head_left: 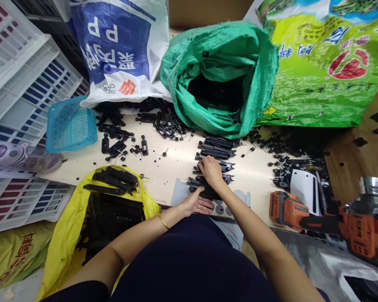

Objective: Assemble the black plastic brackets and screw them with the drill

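A column of long black plastic parts (pixel 219 152) with forked ends lies on the pale workbench (pixel 176 161) in front of me. My right hand (pixel 211 171) reaches over the nearer parts, its fingers curled down on one of them; the fingertips are partly hidden. Just below, at the bench's front edge, my left hand (pixel 198 204) lies with its fingers stretched out flat. Its thumb touches the end of the nearest black part (pixel 209 193). A grey plate (pixel 180 192) sits under these nearest parts.
A green woven sack (pixel 176 71) gapes open behind the column. At front left hangs a yellow sack (pixel 59 235) holding black parts. Small black pins (pixel 173 126) and a blue basket (pixel 72 126) lie left. An orange cordless power tool (pixel 290 207) rests right.
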Available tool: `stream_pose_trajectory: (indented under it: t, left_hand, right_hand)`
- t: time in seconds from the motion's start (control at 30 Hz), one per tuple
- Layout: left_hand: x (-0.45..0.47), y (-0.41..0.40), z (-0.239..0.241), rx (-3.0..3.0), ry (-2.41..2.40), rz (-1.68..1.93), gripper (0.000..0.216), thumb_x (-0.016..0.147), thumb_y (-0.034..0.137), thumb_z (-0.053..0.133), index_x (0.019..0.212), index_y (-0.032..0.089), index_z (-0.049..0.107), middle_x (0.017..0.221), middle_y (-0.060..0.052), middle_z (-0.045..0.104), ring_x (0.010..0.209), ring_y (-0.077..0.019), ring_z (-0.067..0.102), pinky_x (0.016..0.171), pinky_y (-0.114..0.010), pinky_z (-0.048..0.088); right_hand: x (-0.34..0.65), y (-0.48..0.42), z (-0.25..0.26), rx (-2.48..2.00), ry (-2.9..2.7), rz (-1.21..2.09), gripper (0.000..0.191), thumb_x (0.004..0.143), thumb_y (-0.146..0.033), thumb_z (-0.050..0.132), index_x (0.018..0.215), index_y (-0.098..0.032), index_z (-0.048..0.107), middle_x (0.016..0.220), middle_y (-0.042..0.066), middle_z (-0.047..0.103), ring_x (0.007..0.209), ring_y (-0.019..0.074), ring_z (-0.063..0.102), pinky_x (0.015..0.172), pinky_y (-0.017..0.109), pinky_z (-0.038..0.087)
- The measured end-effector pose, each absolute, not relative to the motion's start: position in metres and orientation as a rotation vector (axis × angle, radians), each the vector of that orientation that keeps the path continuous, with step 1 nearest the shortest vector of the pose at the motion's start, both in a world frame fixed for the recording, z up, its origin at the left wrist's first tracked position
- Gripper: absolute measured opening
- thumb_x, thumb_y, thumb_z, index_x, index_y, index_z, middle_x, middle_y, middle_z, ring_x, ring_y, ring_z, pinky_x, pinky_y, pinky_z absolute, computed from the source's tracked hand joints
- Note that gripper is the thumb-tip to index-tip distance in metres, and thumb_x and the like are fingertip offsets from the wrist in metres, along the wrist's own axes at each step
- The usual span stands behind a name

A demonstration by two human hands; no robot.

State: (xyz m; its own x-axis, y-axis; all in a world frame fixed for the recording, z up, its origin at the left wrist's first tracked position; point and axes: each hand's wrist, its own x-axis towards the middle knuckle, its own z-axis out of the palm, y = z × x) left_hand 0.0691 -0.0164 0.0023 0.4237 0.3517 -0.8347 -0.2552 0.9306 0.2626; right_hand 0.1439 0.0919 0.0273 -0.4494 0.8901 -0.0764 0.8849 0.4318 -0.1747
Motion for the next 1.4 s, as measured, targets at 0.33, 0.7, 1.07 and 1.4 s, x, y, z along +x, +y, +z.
stream_pose_trajectory:
  t: [0.33,0.7,1.07,1.4]
  left_hand:
    - [0.069,-0.015,0.006,0.086,1.046,0.399,0.059,0.090,0.051,0.029,0.084,0.005,0.065,0.091,-0.020,0.071,0.070,-0.0205,0.069,0.071,-0.030,0.054]
    - [0.073,-0.013,0.005,0.069,1.067,0.673,0.048,0.089,0.044,0.037,0.084,0.006,0.065,0.085,-0.020,0.070,0.078,-0.0208,0.068,0.085,-0.033,0.051]
    - [0.075,-0.019,0.015,0.003,1.074,0.698,0.040,0.091,0.037,0.034,0.098,0.005,0.058,0.081,-0.017,0.070,0.080,-0.0215,0.069,0.093,-0.037,0.048]
    - [0.074,-0.017,0.018,0.019,1.044,0.660,0.051,0.092,0.041,0.028,0.106,0.002,0.057,0.084,-0.020,0.070,0.084,-0.0231,0.069,0.094,-0.038,0.048]
  right_hand:
    - [0.194,0.187,0.040,-1.620,-2.546,0.250,0.030,0.088,-0.028,0.047,0.108,-0.009,0.061,0.108,0.018,0.062,0.102,0.0300,0.052,0.086,0.039,0.039]
    - [0.205,0.221,0.031,-1.590,-2.832,0.250,0.052,0.079,-0.045,0.060,0.114,-0.007,0.060,0.115,0.021,0.056,0.106,0.0332,0.051,0.087,0.042,0.042]
    - [0.221,0.228,0.019,-1.674,-2.709,0.590,0.059,0.068,-0.041,0.071,0.113,-0.005,0.057,0.108,0.019,0.060,0.104,0.0309,0.056,0.090,0.038,0.044]
    - [0.240,0.186,0.050,-1.524,-2.323,0.645,0.028,0.079,-0.027,0.057,0.101,-0.011,0.062,0.099,0.012,0.065,0.086,0.0205,0.060,0.079,0.031,0.045]
